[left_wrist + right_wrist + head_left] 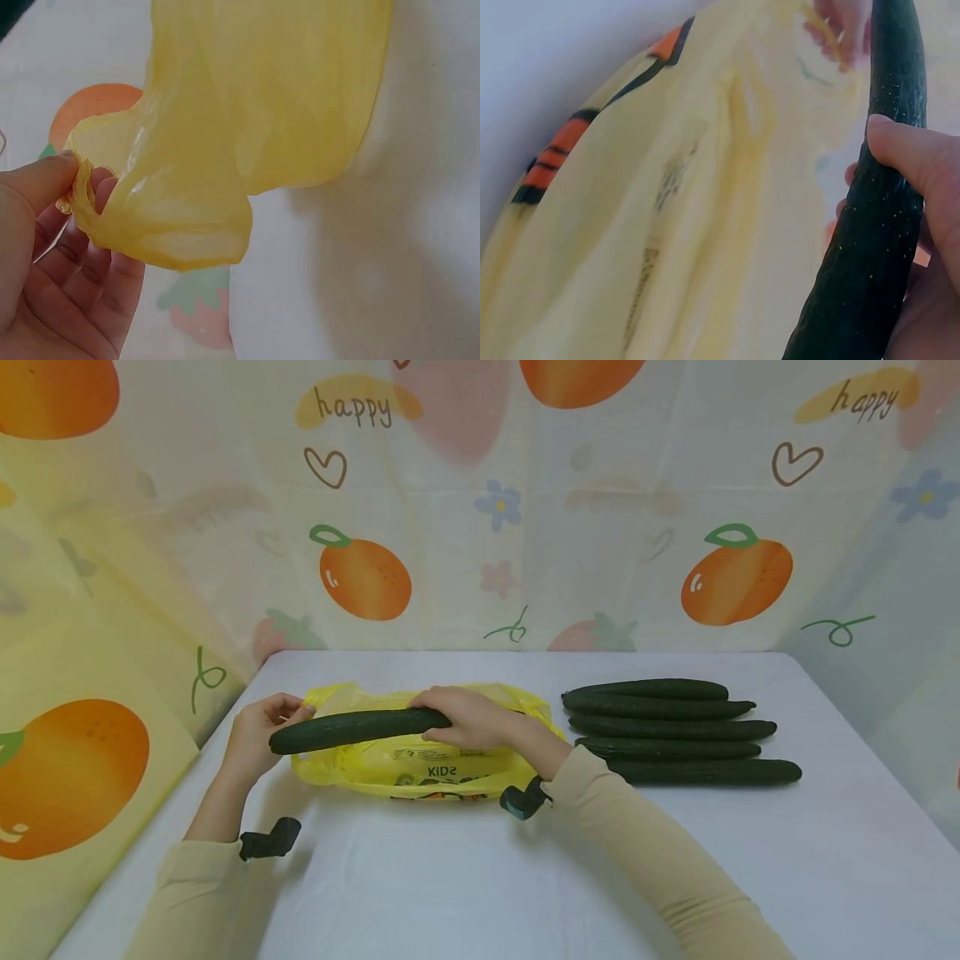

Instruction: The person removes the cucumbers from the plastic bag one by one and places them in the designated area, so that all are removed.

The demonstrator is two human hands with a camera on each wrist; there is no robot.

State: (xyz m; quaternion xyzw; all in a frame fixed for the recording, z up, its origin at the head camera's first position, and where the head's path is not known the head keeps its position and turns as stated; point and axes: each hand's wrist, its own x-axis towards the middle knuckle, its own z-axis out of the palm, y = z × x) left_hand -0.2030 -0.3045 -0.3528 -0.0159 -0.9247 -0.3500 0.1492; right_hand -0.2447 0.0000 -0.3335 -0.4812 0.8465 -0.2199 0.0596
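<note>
A yellow plastic bag with printing lies on the table, its open end toward the left. My left hand pinches the edge of the bag's handle between thumb and fingers; in the left wrist view the thin yellow film stretches away from the fingertips. My right hand grips a long dark green cucumber near its right end. This cucumber is held above the bag, nearly level, its left end overlapping the left hand in the head view. The right wrist view shows the thumb laid across it.
Several more cucumbers lie side by side in a stack of rows at the table's right. The table has a white cover. A patterned cloth with oranges hangs behind and at both sides.
</note>
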